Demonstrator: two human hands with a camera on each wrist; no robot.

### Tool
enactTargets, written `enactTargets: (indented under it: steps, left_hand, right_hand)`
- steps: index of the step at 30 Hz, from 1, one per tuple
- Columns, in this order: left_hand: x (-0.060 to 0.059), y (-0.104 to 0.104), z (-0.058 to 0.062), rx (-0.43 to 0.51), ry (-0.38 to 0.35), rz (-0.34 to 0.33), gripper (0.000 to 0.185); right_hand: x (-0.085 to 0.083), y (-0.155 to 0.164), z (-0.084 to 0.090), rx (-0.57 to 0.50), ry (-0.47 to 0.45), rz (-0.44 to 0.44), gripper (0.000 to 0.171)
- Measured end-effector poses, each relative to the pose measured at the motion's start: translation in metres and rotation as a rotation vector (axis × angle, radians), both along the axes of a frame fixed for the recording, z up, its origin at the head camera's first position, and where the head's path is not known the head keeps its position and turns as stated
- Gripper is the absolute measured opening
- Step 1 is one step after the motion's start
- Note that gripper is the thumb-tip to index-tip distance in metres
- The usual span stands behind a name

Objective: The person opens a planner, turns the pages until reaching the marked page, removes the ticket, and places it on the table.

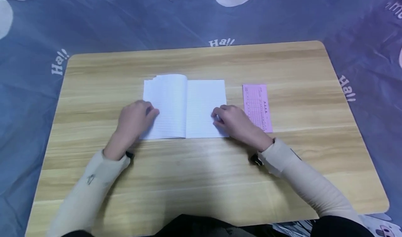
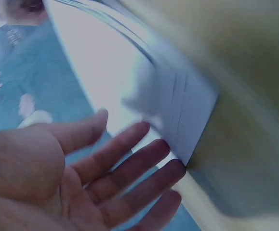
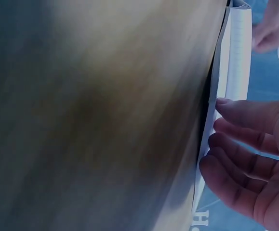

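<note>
Here the open notebook [image 1: 185,106] lies flat at the middle of the table [image 1: 201,167], its spine running away from the person. Nearest, at the notebook's left edge, the left hand [image 1: 135,120] rests with fingers [image 2: 129,159] loosely straight, tips touching the fanned left pages and clasping nothing. At the notebook's right edge the right hand [image 1: 233,120] lies likewise relaxed, fingertips [image 3: 235,144] on the right page's margin. Both hands sit about equally close. Just right of the notebook lies a pink card [image 1: 257,106], its long side parallel to the spine.
</note>
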State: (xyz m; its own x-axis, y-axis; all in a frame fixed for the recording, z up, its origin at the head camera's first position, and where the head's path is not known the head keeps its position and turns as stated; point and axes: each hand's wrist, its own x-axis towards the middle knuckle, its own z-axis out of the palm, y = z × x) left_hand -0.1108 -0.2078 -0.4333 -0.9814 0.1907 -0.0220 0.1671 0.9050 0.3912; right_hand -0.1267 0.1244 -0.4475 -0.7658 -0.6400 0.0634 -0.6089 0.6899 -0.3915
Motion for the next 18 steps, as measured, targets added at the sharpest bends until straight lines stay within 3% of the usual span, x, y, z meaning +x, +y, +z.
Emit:
enactTargets:
  steps: [2, 6, 8, 10, 12, 14, 18]
  left_hand:
    - [-0.017, 0.007, -0.001, -0.049, -0.017, 0.053, 0.031]
    - [-0.049, 0.015, -0.002, -0.156, -0.132, 0.176, 0.044]
    - [-0.062, 0.016, -0.002, -0.172, -0.170, 0.194, 0.055]
    - [-0.073, 0.013, -0.002, -0.169, -0.182, 0.188, 0.077]
    - [-0.082, 0.009, 0.000, -0.139, -0.208, 0.192, 0.098]
    - [-0.087, 0.005, 0.003, -0.119, -0.249, 0.216, 0.104]
    - [-0.091, -0.001, 0.010, -0.071, -0.348, 0.290, 0.092]
  right_hand:
    - [0.004, 0.002, -0.001, -0.005, 0.022, -0.004, 0.021]
    - [0.015, 0.006, -0.003, -0.005, 0.076, 0.007, 0.024]
    - [0.019, 0.008, -0.004, -0.005, 0.093, 0.012, 0.024]
    - [0.021, 0.009, -0.005, -0.009, 0.100, 0.012, 0.024]
    - [0.021, 0.010, -0.006, -0.014, 0.100, 0.011, 0.025]
    - [0.021, 0.010, -0.007, -0.018, 0.095, 0.010, 0.026]
    - [0.018, 0.010, -0.007, -0.016, 0.090, 0.013, 0.028]
